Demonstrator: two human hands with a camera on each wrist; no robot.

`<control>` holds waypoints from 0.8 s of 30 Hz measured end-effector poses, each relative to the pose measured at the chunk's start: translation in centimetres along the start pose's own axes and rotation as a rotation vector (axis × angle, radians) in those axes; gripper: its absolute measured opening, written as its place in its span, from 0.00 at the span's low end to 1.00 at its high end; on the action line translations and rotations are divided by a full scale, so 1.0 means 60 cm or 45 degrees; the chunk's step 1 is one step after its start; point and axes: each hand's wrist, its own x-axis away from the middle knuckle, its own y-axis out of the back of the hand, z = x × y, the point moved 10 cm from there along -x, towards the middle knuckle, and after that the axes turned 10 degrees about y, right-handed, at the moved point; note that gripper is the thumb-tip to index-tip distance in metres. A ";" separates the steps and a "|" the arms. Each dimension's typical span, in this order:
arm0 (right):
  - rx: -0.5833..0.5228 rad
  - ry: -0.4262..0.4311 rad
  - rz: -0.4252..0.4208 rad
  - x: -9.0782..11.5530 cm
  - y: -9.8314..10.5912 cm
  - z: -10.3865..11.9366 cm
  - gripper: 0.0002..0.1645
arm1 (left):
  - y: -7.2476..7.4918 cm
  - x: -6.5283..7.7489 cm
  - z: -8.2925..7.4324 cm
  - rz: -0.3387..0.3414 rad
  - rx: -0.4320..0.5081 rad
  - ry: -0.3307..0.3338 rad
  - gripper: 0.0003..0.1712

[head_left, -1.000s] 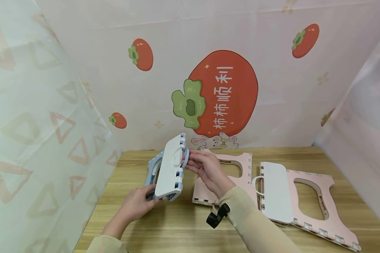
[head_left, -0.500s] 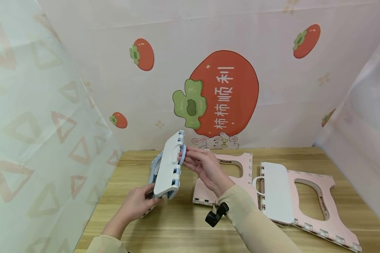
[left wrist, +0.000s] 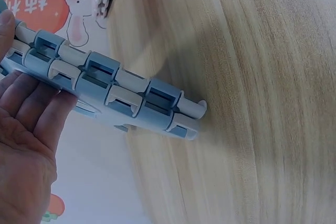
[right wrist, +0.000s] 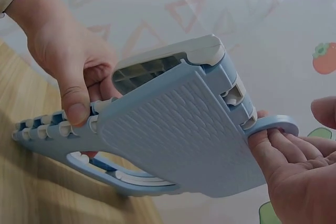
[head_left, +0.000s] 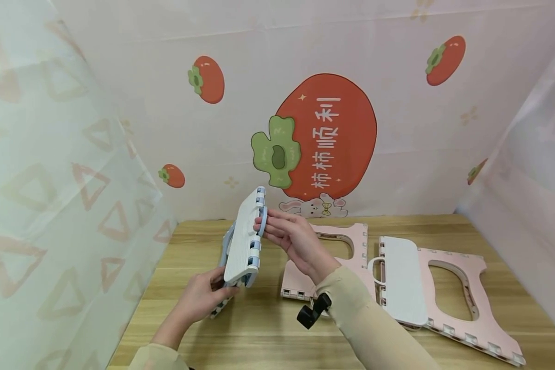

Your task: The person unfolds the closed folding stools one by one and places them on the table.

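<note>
A blue and white folding stool [head_left: 241,239], partly folded, is held tilted above the left part of the table. The left hand [head_left: 202,294] grips its near lower edge. In the right wrist view, the left thumb [right wrist: 76,106] presses on the hinged edge, where blue and white joints alternate. The right hand [head_left: 300,244] has its fingers through the blue carry handle [right wrist: 273,123], while its thumb stays apart from it. A ribbed blue panel [right wrist: 163,124] faces the right wrist camera. In the left wrist view, the left fingers [left wrist: 55,114] support the hinged edge [left wrist: 115,85] from beneath.
Two pink and white folding stools lie flat on the wooden table [head_left: 259,334]. One pink stool [head_left: 300,280] is partly behind the right arm; the other stool [head_left: 485,321] lies at the right with its white panel [head_left: 402,282] showing. Printed cloth walls stand at the back and sides.
The blue stool has folded further, its white panel turning more edge-on. The right hand has moved slightly left and up with the handle. The pink stools lie unchanged.
</note>
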 end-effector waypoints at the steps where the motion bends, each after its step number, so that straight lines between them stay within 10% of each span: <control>1: -0.003 0.003 0.003 0.000 -0.002 0.001 0.29 | 0.000 0.000 -0.001 -0.001 0.008 -0.004 0.31; 24: -0.108 0.065 0.074 -0.009 -0.045 0.017 0.32 | -0.022 0.001 -0.006 0.082 0.306 0.024 0.27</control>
